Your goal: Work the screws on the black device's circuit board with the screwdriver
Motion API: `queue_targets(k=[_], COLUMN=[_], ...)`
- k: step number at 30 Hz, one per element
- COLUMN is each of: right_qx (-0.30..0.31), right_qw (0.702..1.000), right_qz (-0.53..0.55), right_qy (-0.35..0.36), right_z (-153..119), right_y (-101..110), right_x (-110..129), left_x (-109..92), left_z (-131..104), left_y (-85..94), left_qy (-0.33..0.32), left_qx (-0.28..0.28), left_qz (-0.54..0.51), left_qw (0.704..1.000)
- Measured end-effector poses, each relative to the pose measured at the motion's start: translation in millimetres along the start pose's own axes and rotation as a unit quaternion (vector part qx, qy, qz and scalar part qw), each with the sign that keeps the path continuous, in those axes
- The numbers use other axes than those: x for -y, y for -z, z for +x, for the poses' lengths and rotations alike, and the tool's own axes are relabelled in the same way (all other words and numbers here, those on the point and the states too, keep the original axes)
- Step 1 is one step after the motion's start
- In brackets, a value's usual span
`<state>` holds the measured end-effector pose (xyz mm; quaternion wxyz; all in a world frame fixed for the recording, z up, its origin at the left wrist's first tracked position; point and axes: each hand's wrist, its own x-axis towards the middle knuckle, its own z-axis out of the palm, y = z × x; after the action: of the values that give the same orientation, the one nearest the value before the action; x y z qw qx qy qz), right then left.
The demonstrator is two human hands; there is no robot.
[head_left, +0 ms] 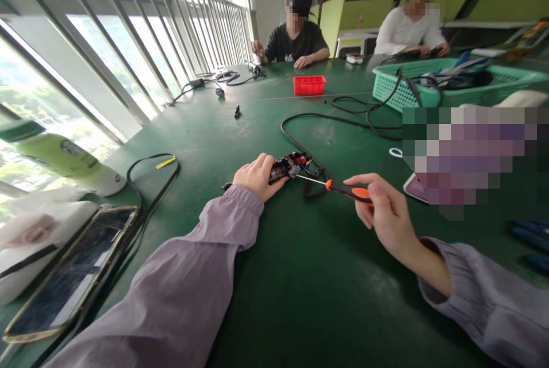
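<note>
In the head view, the person's left hand [254, 178] is wrapped over a black device [281, 169], pressing it against the green surface [291, 282], with coloured wires showing at the end toward the right hand [388, 214]. The right hand pinches the end of an orange-and-black screwdriver [349, 190] between thumb and fingers, and its shaft reaches leftward to the device's exposed parts; whether the tip is seated in a screw is too small to tell. A dark cable [319, 115] loops beyond both hands and comes down just beside the device. Farther ahead of the hands sits a red basket [309, 86], while a teal basket [388, 87] stands beyond the right hand. Left of the left hand lie a phone [71, 279] and a tilted bottle [71, 156].
</note>
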<state>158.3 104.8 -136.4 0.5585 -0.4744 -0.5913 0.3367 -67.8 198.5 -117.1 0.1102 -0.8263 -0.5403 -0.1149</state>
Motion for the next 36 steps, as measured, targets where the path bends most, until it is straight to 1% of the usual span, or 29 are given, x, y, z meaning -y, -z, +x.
queue_targets(k=[4,6,8,10,11,14,16,19,20,21,24,26,30,32,35,36], right_qx=[-0.053,-0.043,-0.015,-0.006,-0.013,-0.044,-0.039,0.006,0.01,0.006,-0.023,-0.012,0.026,0.019,-0.015,-0.015], right_qw=[0.997,0.998,0.999,1.0,1.0,0.996,0.996,0.999,0.999,0.999,0.994,0.993,0.995,0.995,0.993,0.993], right_qz=[0.002,0.0,-0.007,-0.016,-0.022,-0.036,-0.034,-0.032,-0.037,-0.043,-0.057,-0.058,-0.08,-0.081,-0.067,-0.06], right_qy=[0.053,0.056,0.027,0.01,0.015,0.064,0.077,0.035,0.027,0.031,0.089,0.105,0.052,0.05,0.092,0.098], right_z=[2.0,1.8,0.7,-0.4,-0.6,0.0,0.2,-1.0,-1.5,-1.9,-2.1,-2.4,-4.5,-4.9,-3.5,-2.8], right_y=[-0.2,-0.2,-0.4,-0.6,-0.7,-0.2,0.4,0.8,0.4,-0.1,-1.9,-2.1,-0.5,-0.3,-1.1,-1.2], right_x=[0.3,0.9,1.8,2.7,2.9,2.5,1.6,1.1,1.6,2.5,6.2,7.5,6.1,5.6,5.5,5.2], left_x=[-1.2,-1.9,-2.5,-2.9,-3.0,-2.6,-1.8,0.0,0.6,1.1,2.0,1.9,0.0,-0.8,-0.3,0.1], left_z=[-1.7,-2.4,-2.6,-2.5,-2.3,-1.5,-0.8,0.2,0.4,0.6,1.0,1.1,0.0,-0.8,-0.9,-0.7], left_y=[-0.5,-0.2,0.3,0.9,1.1,1.4,1.1,0.0,-0.6,-1.1,-1.8,-1.4,0.0,0.1,-1.0,-1.5], left_qy=[0.007,0.005,0.004,0.009,0.011,0.012,0.01,0.002,0.001,0.002,-0.001,-0.005,-0.003,0.0,-0.003,-0.006], left_qx=[-0.029,-0.032,-0.028,-0.026,-0.025,-0.021,-0.014,-0.002,-0.002,-0.003,-0.004,-0.002,-0.008,-0.017,-0.015,-0.012], left_qz=[0.005,0.005,0.005,0.006,0.008,0.01,0.008,0.001,0.0,-0.001,0.001,0.001,0.001,0.003,0.004,0.003], left_qw=[1.0,0.999,1.0,1.0,1.0,1.0,1.0,1.0,1.0,1.0,1.0,1.0,1.0,1.0,1.0,1.0])
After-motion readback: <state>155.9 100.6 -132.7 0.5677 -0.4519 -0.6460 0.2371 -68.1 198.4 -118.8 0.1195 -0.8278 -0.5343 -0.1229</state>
